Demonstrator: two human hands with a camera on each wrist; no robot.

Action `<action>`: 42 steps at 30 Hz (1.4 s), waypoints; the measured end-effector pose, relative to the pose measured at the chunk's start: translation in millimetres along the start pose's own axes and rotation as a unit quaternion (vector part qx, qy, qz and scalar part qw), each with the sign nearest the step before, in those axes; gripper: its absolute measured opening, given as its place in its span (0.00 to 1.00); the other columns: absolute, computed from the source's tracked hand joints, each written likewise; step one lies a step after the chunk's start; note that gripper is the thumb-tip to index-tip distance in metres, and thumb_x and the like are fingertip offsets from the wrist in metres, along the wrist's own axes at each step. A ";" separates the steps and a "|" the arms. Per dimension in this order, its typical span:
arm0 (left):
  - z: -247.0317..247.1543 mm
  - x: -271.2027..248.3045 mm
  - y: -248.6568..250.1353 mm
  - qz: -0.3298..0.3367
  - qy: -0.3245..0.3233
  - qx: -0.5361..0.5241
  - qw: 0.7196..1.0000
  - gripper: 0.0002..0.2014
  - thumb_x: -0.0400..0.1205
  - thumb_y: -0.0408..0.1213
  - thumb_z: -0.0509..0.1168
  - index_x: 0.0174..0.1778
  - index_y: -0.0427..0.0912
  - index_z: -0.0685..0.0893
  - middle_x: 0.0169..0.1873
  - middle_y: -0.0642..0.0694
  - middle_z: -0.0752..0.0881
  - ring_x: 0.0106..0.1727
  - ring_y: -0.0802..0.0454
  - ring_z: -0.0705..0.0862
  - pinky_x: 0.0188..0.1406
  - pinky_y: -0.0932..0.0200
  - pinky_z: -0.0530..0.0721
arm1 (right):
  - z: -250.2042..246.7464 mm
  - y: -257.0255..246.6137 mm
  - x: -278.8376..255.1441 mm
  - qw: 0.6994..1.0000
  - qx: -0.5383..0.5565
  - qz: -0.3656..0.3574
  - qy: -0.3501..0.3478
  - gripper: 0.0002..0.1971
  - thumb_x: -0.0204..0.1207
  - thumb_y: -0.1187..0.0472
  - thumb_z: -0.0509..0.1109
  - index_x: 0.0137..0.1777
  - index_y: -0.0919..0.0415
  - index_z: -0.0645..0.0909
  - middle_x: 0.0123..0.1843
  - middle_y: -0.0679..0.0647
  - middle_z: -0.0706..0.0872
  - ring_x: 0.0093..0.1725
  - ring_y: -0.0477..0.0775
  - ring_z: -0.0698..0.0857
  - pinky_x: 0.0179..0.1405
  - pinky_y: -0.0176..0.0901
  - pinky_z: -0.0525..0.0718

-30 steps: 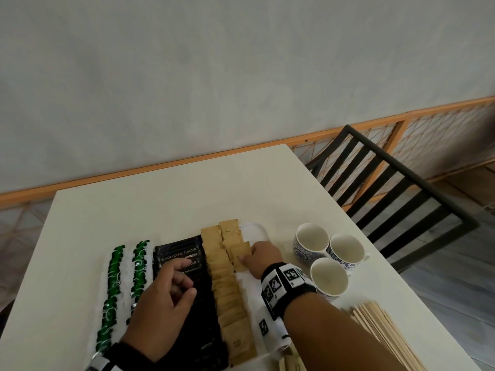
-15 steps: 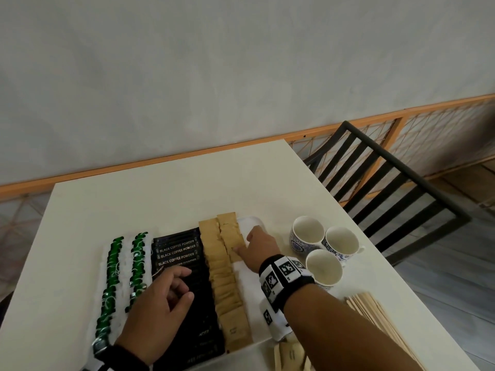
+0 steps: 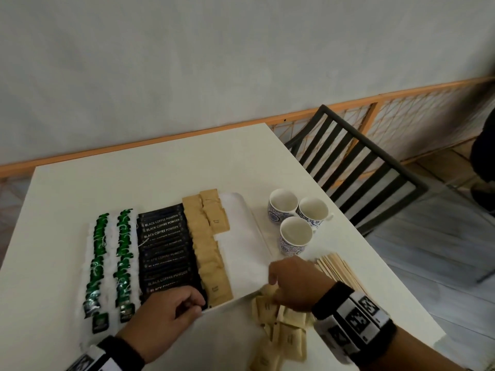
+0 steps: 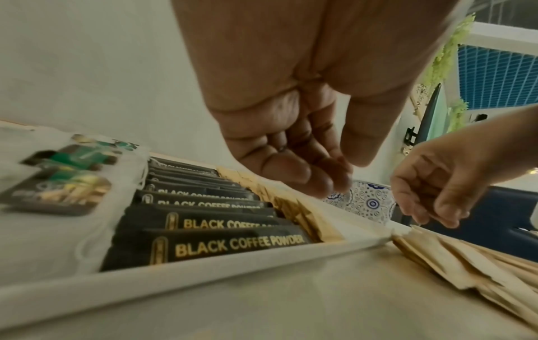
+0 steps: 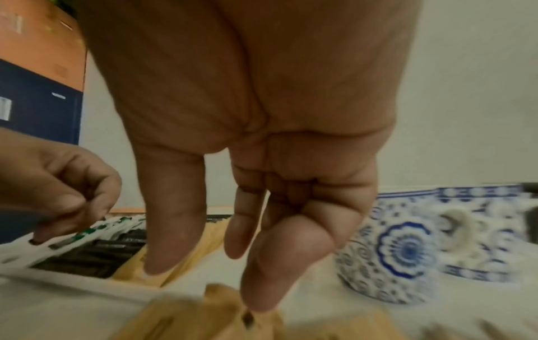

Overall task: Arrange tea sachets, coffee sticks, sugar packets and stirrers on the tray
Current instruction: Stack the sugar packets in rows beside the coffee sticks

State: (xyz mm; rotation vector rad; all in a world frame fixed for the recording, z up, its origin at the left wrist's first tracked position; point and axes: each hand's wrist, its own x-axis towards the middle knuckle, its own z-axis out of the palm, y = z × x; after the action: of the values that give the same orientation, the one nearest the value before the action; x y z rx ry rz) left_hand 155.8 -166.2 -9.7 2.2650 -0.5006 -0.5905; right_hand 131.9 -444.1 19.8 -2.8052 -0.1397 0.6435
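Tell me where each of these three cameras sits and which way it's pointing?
Head: worn on the person's head, looking forward and down at the tray, cups and table; both forearms and hands show.
Left wrist: looks along the left hand over the black coffee sticks; its curled fingers fill the top.
Right wrist: looks along the right hand, fingers pointing down at the loose sugar packets.
Shared: each wrist view catches the other hand and a blue-patterned cup.

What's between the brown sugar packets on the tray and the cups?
In the head view, only bare white tray floor and its right rim lie between the sugar packets and the cups.
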 end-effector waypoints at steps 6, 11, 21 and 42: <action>15.5 5.6 9.1 0.062 -0.059 0.055 0.995 0.08 0.81 0.46 0.66 0.54 0.65 0.80 0.43 0.64 0.83 0.42 0.69 0.80 0.42 0.76 0.75 | 31.7 25.2 -30.1 0.998 -0.039 0.055 0.013 0.21 0.73 0.52 0.71 0.64 0.54 0.71 0.56 0.51 0.75 0.50 0.53 0.78 0.44 0.41 0.76; 40.0 36.4 33.3 0.185 -0.089 0.207 0.957 0.23 0.82 0.57 0.54 0.74 0.58 0.69 0.61 0.60 0.73 0.59 0.74 0.71 0.58 0.75 0.67 | 50.3 30.6 -35.7 0.996 -0.007 0.061 0.067 0.16 0.75 0.50 0.66 0.60 0.53 0.71 0.57 0.50 0.75 0.46 0.50 0.72 0.44 0.42 0.75; 80.6 77.0 45.3 0.275 -0.100 0.408 0.865 0.25 0.55 0.70 0.62 0.40 0.59 0.74 0.36 0.59 0.76 0.34 0.59 0.77 0.25 0.66 0.73 | 57.4 30.6 -35.9 0.996 0.017 -0.017 0.086 0.08 0.77 0.54 0.62 0.49 0.53 0.80 0.49 0.53 0.83 0.47 0.55 0.76 0.47 0.48 0.76; 56.7 50.5 26.0 0.197 -0.082 0.087 0.973 0.07 0.79 0.54 0.63 0.45 0.61 0.70 0.36 0.60 0.79 0.36 0.66 0.78 0.35 0.71 0.73 | 7.2 19.0 -2.7 0.848 0.524 -0.009 0.078 0.15 0.69 0.69 0.78 0.53 0.59 0.81 0.42 0.56 0.92 0.39 0.55 0.90 0.43 0.52 0.88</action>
State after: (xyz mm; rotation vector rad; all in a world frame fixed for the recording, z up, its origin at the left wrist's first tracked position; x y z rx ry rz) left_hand 161.5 -240.5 -39.5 2.1991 -1.0910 -0.5467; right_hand 127.0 -461.2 9.5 -1.7649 0.1765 0.3143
